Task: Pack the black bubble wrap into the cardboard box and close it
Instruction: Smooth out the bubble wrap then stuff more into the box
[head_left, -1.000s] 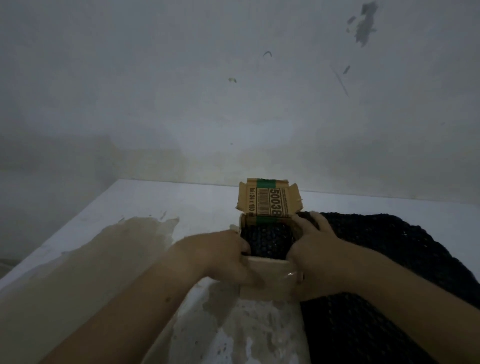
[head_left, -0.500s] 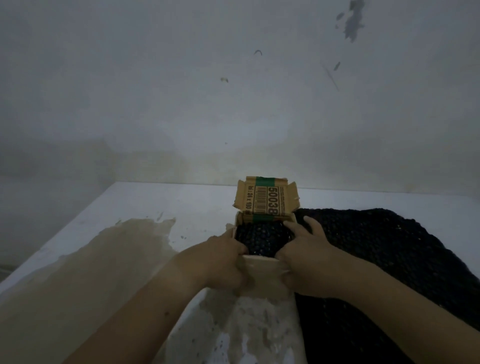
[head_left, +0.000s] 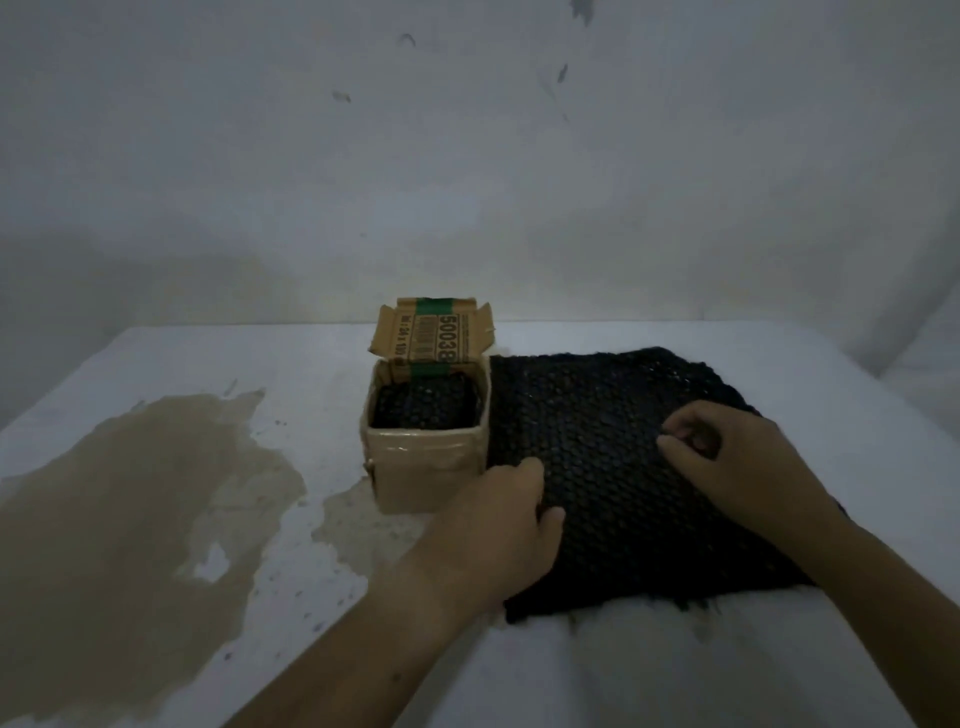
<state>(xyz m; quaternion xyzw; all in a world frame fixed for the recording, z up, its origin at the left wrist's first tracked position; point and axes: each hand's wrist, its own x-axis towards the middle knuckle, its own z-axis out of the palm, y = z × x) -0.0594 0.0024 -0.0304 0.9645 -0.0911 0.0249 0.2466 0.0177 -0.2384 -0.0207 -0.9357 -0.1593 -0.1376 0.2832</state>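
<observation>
A small cardboard box (head_left: 426, 475) stands on the white table with its lid (head_left: 434, 332) tipped up at the back. Black bubble wrap (head_left: 423, 408) fills its inside. Right of the box lies a flat stack of black bubble wrap sheets (head_left: 613, 467). My left hand (head_left: 506, 525) rests on the stack's left edge, fingers curled over it, just beside the box's front right corner. My right hand (head_left: 727, 462) lies on the stack's right part, fingertips pinched at the top sheet.
The white table (head_left: 260, 364) carries a large brown stain (head_left: 150, 499) left of the box. A bare wall rises right behind the table's far edge. The table's left edge runs diagonally at the far left.
Both hands have left the box and moved right onto the bubble wrap stack. The view has shifted, so the box now sits left of the hands.
</observation>
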